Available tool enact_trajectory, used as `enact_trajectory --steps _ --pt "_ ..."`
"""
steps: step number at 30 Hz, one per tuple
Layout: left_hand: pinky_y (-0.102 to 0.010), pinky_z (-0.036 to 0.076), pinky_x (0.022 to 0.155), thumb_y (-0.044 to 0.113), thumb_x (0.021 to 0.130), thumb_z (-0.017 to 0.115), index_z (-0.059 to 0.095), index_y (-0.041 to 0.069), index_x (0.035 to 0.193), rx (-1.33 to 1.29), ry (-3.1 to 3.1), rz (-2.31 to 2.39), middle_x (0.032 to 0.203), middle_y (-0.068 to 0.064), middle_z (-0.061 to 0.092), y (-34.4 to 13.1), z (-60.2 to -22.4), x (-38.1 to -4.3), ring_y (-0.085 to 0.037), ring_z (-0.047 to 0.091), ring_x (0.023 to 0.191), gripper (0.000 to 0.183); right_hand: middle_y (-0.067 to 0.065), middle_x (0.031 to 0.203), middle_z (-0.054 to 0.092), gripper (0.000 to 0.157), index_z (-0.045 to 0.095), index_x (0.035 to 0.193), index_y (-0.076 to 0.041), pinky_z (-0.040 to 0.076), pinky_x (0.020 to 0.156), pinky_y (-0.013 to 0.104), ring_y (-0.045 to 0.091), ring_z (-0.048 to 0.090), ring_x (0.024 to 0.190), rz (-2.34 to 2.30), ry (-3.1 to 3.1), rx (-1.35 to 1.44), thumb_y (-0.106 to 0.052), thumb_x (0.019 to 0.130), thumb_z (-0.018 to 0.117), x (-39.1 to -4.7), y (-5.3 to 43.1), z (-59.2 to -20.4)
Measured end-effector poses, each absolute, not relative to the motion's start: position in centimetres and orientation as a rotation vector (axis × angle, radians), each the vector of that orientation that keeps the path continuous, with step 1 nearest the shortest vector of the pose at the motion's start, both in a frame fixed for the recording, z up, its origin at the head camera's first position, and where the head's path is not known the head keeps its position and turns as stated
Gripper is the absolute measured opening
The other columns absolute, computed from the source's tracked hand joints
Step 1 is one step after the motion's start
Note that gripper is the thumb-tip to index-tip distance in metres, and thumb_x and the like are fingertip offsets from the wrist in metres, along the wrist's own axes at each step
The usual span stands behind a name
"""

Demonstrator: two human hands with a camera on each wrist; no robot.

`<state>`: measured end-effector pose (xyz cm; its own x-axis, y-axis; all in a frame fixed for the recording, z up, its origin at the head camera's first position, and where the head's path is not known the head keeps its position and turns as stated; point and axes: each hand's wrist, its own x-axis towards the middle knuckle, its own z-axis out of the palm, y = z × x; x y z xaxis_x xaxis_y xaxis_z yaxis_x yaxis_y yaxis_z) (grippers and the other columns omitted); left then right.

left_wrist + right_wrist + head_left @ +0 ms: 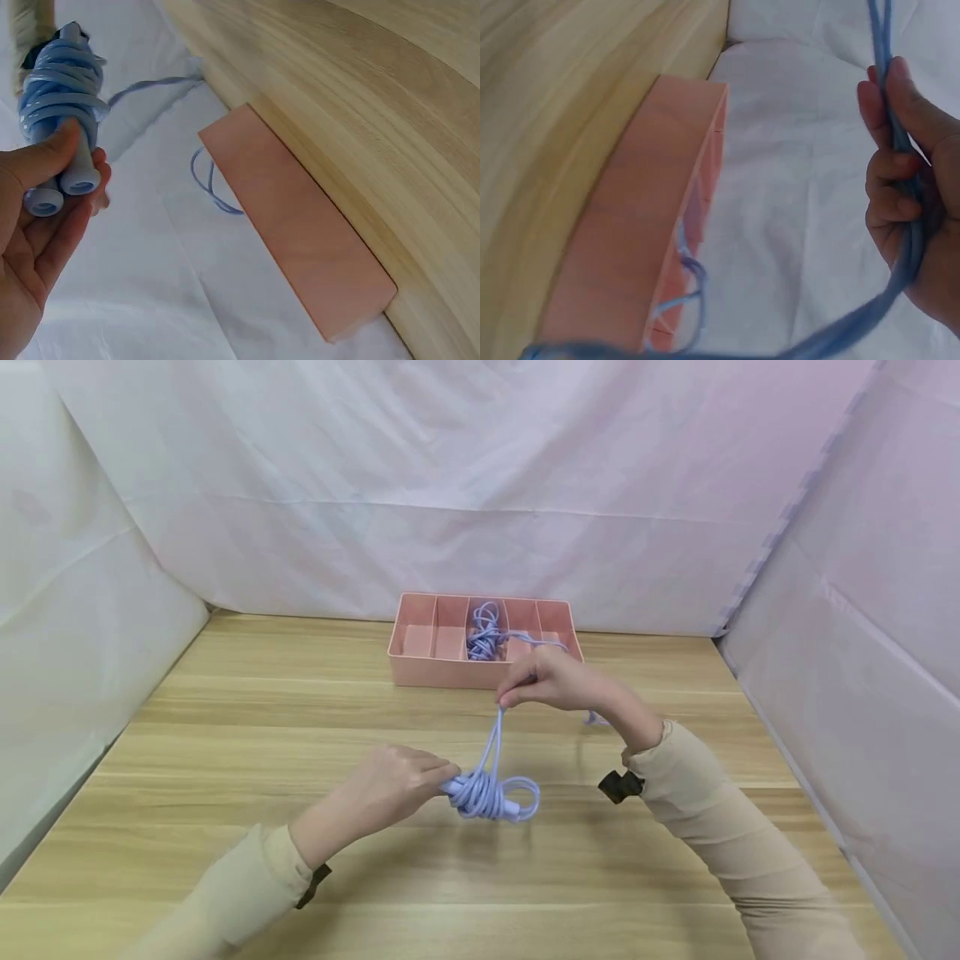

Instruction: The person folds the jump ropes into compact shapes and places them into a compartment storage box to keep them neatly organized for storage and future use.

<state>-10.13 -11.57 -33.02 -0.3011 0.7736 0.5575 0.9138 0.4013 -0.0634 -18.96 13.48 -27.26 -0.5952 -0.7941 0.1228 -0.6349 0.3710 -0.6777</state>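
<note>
A light blue jump rope (480, 797) is bundled up, its cord wound several times around the paired handles (80, 174). My left hand (397, 779) grips the handles at their hollow ends, thumb across them in the left wrist view, and holds the bundle over the table. Above and to the right, my right hand (555, 681) pinches a doubled length of cord (491, 743) that rises from the bundle. In the right wrist view this cord (907, 247) passes through the curled fingers and hangs out below the palm. A short piece of cord (595, 718) shows under the right wrist.
Toward the back of the wooden table (300, 710) stands a pink divided box (442, 673). Its middle compartment holds another tangle of blue cord (486, 639), and a strand lies across the right compartments. White cloth (450, 485) hangs behind and along both sides.
</note>
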Motion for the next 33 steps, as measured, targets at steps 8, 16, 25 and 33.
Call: enact_trajectory --steps 8,16,25,33 --pt "-0.021 0.055 0.065 0.024 0.083 0.065 0.069 0.008 0.092 -1.304 -1.994 -0.83 0.083 -0.003 0.072 -11.1 -32.4 -10.3 -0.013 0.068 0.072 0.019 -0.003 0.075 0.07 0.038 0.064 0.088 0.015 0.045 0.054 0.015 0.001 0.054 0.059 -1.668 2.124 -1.058 -0.022 0.081 0.066 -19.6 12.9 -32.0" --pt "-0.023 0.054 0.055 0.025 0.085 0.063 0.069 -0.002 0.088 -0.963 -1.917 -0.996 0.079 -0.014 0.071 -10.3 -33.4 -11.7 -0.02 0.068 0.062 0.028 -0.007 0.06 0.064 0.02 0.064 0.078 0.008 0.041 0.044 0.017 0.002 0.05 0.048 -1.986 2.188 -0.768 -0.007 0.087 0.056 -17.3 10.3 -36.1" --pt "-0.021 0.04 0.037 0.006 0.068 0.076 0.07 -0.001 0.084 -0.603 -1.966 -0.97 0.07 -0.014 0.069 -9.9 -35.6 -13.1 -0.016 0.06 0.047 0.019 0.005 0.064 0.065 0.029 0.067 0.083 0.011 0.032 0.04 0.017 0.004 0.042 0.043 -1.968 2.239 -0.57 -0.011 0.093 0.05 -15.1 8.4 -37.9" --pt "-0.021 0.024 0.031 0.01 0.068 0.076 0.07 0.001 0.083 -0.496 -1.986 -0.844 0.058 -0.01 0.065 -10.0 -36.2 -13.5 -0.008 0.038 0.032 0.019 0.02 0.089 0.069 0.025 0.068 0.096 0.006 0.05 0.048 0.026 0.007 0.058 0.054 -1.801 2.386 -0.489 -0.014 0.092 0.054 -13.8 8.1 -37.1"
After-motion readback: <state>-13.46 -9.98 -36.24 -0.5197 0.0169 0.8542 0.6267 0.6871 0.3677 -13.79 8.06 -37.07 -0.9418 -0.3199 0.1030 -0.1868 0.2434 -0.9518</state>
